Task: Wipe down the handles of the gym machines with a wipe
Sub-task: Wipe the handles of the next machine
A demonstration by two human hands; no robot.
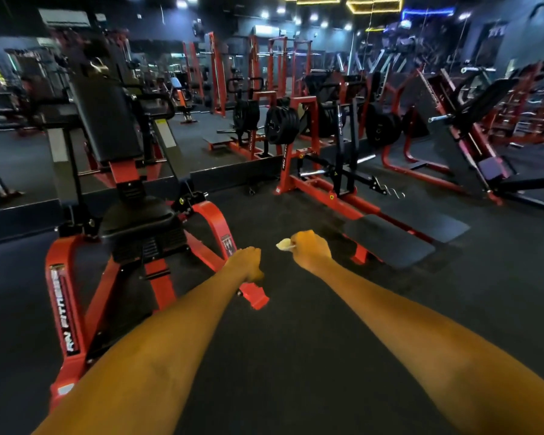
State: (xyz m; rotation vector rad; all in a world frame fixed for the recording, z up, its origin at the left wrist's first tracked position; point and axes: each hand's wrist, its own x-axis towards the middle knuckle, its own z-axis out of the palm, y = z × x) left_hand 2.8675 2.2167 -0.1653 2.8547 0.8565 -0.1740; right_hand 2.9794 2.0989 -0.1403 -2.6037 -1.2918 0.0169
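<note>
Hands reach out over the dark floor (296, 340). My right hand (311, 251) squeezes a small pale wipe (285, 244). My left hand (245, 265) is curled with nothing in it, above the red machine (66, 309).

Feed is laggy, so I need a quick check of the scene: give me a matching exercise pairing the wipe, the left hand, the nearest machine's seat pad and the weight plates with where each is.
Things:
1. wipe
2. left hand
3. seat pad
4. weight plates

Places:
A. loaded on a red machine farther back
B. over the near machine's red frame, fingers curled
C. pinched in the right hand
D. on the near machine, below its black back pad

Pairs: 1-C, 2-B, 3-D, 4-A
</note>
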